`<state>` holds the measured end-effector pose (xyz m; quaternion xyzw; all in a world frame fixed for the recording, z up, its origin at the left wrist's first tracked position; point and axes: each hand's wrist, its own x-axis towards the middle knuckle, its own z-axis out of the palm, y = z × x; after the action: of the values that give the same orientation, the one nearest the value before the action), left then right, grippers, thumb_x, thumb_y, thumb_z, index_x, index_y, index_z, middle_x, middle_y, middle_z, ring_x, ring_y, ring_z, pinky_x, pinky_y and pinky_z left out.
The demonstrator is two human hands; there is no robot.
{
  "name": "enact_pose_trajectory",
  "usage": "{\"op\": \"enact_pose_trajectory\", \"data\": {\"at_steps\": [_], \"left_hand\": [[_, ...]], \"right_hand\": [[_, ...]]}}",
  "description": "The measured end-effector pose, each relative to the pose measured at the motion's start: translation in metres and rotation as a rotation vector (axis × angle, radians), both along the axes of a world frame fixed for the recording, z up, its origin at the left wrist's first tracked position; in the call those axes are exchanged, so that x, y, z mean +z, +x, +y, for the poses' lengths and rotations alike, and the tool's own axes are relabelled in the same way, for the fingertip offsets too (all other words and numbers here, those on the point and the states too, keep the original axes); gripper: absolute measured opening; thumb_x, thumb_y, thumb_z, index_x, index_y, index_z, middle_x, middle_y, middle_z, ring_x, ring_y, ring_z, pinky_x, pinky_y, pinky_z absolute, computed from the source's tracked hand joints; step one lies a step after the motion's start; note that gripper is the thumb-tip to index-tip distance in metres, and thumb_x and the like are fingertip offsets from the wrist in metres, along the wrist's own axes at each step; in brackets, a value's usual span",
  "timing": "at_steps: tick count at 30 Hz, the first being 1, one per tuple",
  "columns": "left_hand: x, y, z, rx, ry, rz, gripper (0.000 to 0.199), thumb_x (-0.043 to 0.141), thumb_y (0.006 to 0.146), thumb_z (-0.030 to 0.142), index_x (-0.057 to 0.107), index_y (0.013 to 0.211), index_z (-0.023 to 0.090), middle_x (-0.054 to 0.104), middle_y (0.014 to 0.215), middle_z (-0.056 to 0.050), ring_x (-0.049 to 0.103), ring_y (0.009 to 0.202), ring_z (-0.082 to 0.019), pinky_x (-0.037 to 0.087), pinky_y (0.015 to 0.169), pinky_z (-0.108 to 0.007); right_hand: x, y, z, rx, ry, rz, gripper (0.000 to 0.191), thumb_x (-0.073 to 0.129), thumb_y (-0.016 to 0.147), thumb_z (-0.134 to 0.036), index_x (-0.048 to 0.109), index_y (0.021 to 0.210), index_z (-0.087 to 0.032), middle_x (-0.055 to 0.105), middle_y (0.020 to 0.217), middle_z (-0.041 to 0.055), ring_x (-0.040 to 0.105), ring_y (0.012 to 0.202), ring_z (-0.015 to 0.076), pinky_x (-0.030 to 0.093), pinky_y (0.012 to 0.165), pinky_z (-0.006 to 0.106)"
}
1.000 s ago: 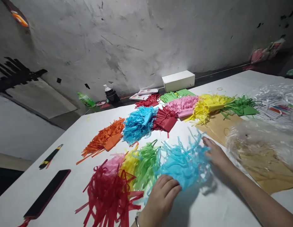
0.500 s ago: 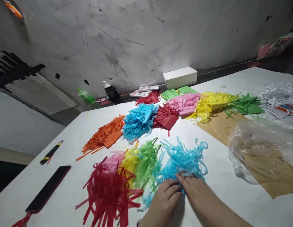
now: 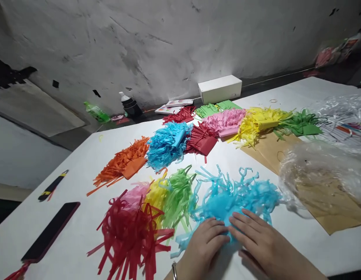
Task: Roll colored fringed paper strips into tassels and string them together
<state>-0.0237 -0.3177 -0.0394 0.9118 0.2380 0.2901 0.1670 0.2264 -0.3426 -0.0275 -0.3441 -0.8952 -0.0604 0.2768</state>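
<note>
A light-blue fringed tissue paper lies spread on the white table before me, its cut strips fanned away and to the right. My left hand is at its near edge, fingers curled together on the paper, thumb hidden beneath. Beside it, my right hand rests with fingers stretched out over the paper's near right part. Just left of the blue paper are a light-green fringed bunch, a yellow one, a pink one and a red one overlapping them.
Folded fringed bunches lie farther back, among them orange, blue and dark red. Clear plastic wrap and brown paper are at right. A phone and a cutter knife lie left; a white box stands behind.
The blue fringe has spread out to the right. My right hand has shifted right and its fingers have straightened, while my left hand stays near the paper's edge. The view has shifted slightly.
</note>
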Motion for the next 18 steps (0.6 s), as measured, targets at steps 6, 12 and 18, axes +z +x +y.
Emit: {"op": "enact_pose_trajectory", "data": {"at_steps": [6, 12, 18], "left_hand": [[0.002, -0.007, -0.005, -0.037, -0.077, 0.025, 0.026, 0.044, 0.098, 0.009, 0.059, 0.115, 0.019, 0.077, 0.110, -0.011, 0.070, 0.112, -0.021, 0.050, 0.108, -0.039], [-0.001, 0.000, -0.015, 0.063, 0.036, 0.103, 0.016, 0.057, 0.098, 0.020, 0.064, 0.112, 0.019, 0.079, 0.106, -0.009, 0.071, 0.106, -0.023, 0.050, 0.107, -0.042], [0.003, 0.002, -0.018, 0.082, 0.048, 0.111, 0.017, 0.054, 0.101, 0.027, 0.065, 0.111, 0.017, 0.078, 0.104, -0.008, 0.071, 0.102, -0.022, 0.048, 0.107, -0.045]], "right_hand": [[-0.024, 0.009, -0.003, -0.082, 0.040, -0.051, 0.039, 0.039, 0.096, -0.004, 0.070, 0.119, -0.011, 0.075, 0.118, 0.0097, 0.067, 0.114, 0.0237, 0.046, 0.106, 0.043], [-0.018, 0.018, -0.011, -0.083, 0.024, -0.059, 0.032, 0.049, 0.095, -0.013, 0.070, 0.120, -0.012, 0.074, 0.122, 0.0098, 0.066, 0.117, 0.0270, 0.050, 0.105, 0.045], [-0.023, 0.008, -0.014, 0.009, -0.065, 0.119, 0.034, 0.044, 0.094, -0.003, 0.070, 0.113, -0.013, 0.078, 0.106, 0.0077, 0.070, 0.108, 0.0191, 0.046, 0.115, 0.042]]}}
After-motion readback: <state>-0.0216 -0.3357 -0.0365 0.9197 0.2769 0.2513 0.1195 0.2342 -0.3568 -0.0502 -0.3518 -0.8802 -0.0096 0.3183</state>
